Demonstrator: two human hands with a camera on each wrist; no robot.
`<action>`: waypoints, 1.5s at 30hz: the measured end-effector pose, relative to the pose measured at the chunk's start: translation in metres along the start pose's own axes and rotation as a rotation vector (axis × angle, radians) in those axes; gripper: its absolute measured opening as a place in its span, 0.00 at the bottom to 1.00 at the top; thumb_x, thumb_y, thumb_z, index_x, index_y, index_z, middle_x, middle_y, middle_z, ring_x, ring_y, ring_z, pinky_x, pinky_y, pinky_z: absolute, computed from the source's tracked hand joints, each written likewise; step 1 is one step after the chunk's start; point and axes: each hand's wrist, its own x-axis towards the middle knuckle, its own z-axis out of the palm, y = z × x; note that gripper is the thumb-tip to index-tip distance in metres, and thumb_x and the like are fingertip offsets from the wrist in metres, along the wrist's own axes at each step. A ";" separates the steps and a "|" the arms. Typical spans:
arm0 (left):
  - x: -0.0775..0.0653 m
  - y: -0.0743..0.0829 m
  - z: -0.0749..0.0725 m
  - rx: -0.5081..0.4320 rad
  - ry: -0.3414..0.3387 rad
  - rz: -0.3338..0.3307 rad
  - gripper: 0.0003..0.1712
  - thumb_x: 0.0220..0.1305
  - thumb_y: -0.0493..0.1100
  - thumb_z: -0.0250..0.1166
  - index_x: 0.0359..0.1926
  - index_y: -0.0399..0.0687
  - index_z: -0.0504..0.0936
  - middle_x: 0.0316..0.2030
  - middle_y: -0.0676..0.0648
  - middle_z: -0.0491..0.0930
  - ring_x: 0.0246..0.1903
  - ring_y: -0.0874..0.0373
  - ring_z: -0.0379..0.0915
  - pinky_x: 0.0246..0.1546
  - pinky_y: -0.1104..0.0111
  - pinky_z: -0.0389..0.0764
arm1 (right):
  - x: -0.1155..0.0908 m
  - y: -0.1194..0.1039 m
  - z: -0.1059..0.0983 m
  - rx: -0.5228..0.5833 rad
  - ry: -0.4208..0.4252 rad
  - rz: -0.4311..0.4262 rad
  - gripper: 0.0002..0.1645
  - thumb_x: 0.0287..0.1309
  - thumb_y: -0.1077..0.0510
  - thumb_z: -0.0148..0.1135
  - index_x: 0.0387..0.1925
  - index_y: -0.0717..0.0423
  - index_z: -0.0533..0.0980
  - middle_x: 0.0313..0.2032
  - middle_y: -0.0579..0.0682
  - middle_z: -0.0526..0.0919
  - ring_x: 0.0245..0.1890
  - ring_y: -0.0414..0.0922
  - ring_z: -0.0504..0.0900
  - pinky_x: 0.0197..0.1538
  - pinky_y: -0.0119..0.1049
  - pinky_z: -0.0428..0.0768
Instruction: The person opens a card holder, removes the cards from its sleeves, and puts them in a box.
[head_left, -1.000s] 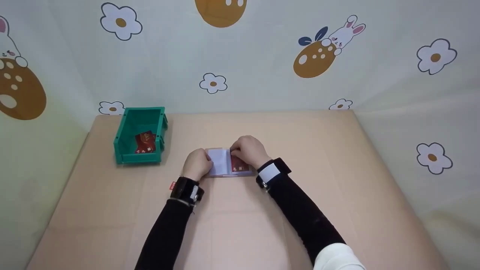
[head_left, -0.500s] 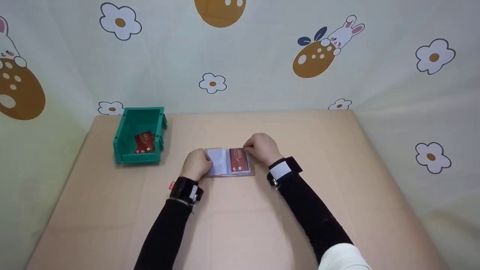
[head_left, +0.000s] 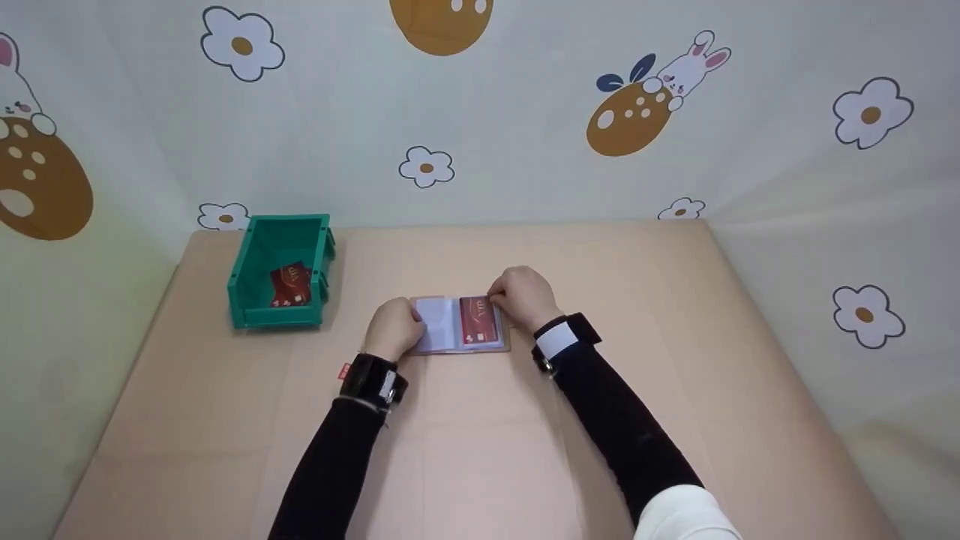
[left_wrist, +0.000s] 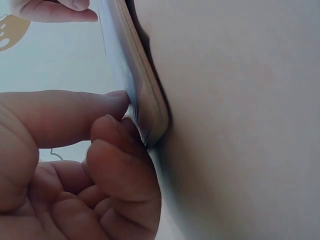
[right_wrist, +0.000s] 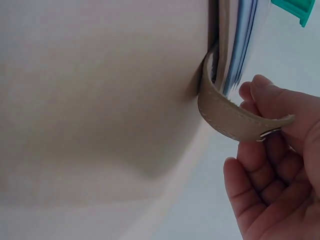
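Note:
An opened card holder [head_left: 437, 324] with a tan cover and clear sleeves lies on the table. A red card [head_left: 478, 320] with gold markings sits in its right-hand sleeve. My left hand [head_left: 392, 328] pinches the holder's left edge, thumb over the sleeve and curled forefinger at the cover's rim, as the left wrist view shows. At the upper right corner of the sleeves, my right hand [head_left: 526, 298] has thumb and forefinger together on the page edge. The holder's tan strap [right_wrist: 235, 119] with a metal snap curves out in front of those fingers in the right wrist view.
A green bin [head_left: 279, 316] stands at the left rear of the table, with several red cards [head_left: 291, 283] lying inside. The tan tabletop [head_left: 480, 435] meets a patterned cloth wall [head_left: 525, 180] at the back and sides.
My right hand has moved right, from over the red card to the sleeve's upper right corner, uncovering the card. My left hand has stayed at the holder's left edge.

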 end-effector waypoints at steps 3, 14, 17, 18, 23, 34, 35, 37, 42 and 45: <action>0.001 0.000 0.001 0.003 0.001 0.001 0.03 0.53 0.32 0.61 0.27 0.36 0.80 0.27 0.44 0.79 0.30 0.48 0.75 0.35 0.59 0.75 | 0.000 0.000 0.001 -0.008 -0.004 -0.005 0.05 0.56 0.60 0.70 0.35 0.51 0.89 0.37 0.49 0.87 0.41 0.48 0.83 0.50 0.42 0.78; 0.002 0.000 0.001 0.016 0.007 0.008 0.03 0.54 0.32 0.61 0.26 0.35 0.81 0.27 0.43 0.80 0.30 0.47 0.75 0.34 0.59 0.76 | 0.000 -0.001 0.005 0.008 -0.004 0.002 0.05 0.55 0.61 0.72 0.35 0.52 0.88 0.37 0.50 0.87 0.42 0.50 0.83 0.50 0.43 0.78; 0.001 0.000 0.000 0.020 0.008 0.013 0.04 0.53 0.32 0.61 0.27 0.34 0.82 0.28 0.42 0.81 0.31 0.47 0.76 0.36 0.59 0.77 | 0.000 -0.001 0.005 0.016 -0.015 0.016 0.05 0.55 0.60 0.72 0.35 0.52 0.88 0.37 0.50 0.88 0.42 0.49 0.84 0.50 0.43 0.78; 0.001 0.000 0.000 0.021 0.009 0.015 0.04 0.53 0.32 0.61 0.28 0.34 0.82 0.29 0.42 0.81 0.32 0.46 0.76 0.36 0.58 0.77 | 0.000 -0.001 0.005 0.019 -0.018 0.020 0.05 0.55 0.60 0.72 0.35 0.52 0.88 0.38 0.50 0.88 0.42 0.49 0.84 0.50 0.42 0.78; 0.000 0.001 0.000 0.028 0.018 0.023 0.04 0.53 0.32 0.61 0.29 0.33 0.81 0.29 0.41 0.81 0.33 0.44 0.77 0.38 0.57 0.77 | 0.001 -0.002 0.003 0.024 -0.040 0.035 0.05 0.55 0.60 0.72 0.35 0.53 0.89 0.38 0.49 0.88 0.43 0.48 0.84 0.49 0.42 0.78; 0.000 0.002 0.001 0.037 0.020 0.013 0.03 0.54 0.32 0.61 0.29 0.35 0.80 0.29 0.42 0.80 0.33 0.46 0.76 0.38 0.56 0.76 | 0.001 -0.003 0.002 0.059 -0.056 0.066 0.05 0.54 0.60 0.73 0.35 0.54 0.88 0.37 0.49 0.88 0.42 0.48 0.85 0.49 0.41 0.79; -0.001 0.002 0.001 0.040 0.025 0.019 0.03 0.53 0.32 0.61 0.28 0.35 0.80 0.29 0.42 0.80 0.33 0.46 0.76 0.38 0.56 0.76 | 0.001 -0.003 0.002 0.061 -0.057 0.068 0.05 0.54 0.60 0.73 0.35 0.53 0.88 0.37 0.49 0.88 0.43 0.48 0.85 0.49 0.41 0.79; -0.001 0.002 0.001 0.045 0.031 0.023 0.02 0.53 0.32 0.61 0.28 0.35 0.80 0.28 0.42 0.80 0.32 0.45 0.76 0.38 0.56 0.76 | 0.001 -0.002 0.002 0.063 -0.056 0.070 0.06 0.53 0.60 0.73 0.35 0.53 0.88 0.37 0.49 0.88 0.43 0.48 0.85 0.49 0.42 0.79; -0.001 0.005 0.001 0.051 0.023 0.019 0.03 0.53 0.31 0.60 0.26 0.37 0.79 0.28 0.43 0.79 0.32 0.46 0.75 0.36 0.57 0.75 | 0.001 -0.002 0.002 0.061 -0.057 0.072 0.06 0.54 0.60 0.73 0.35 0.53 0.88 0.38 0.49 0.88 0.43 0.48 0.85 0.49 0.42 0.79; -0.001 0.009 0.002 0.058 0.028 0.028 0.02 0.54 0.32 0.61 0.27 0.37 0.80 0.28 0.43 0.79 0.32 0.46 0.75 0.37 0.56 0.76 | 0.001 -0.002 0.003 0.056 -0.058 0.067 0.06 0.54 0.60 0.73 0.35 0.53 0.88 0.37 0.48 0.88 0.42 0.48 0.85 0.49 0.41 0.79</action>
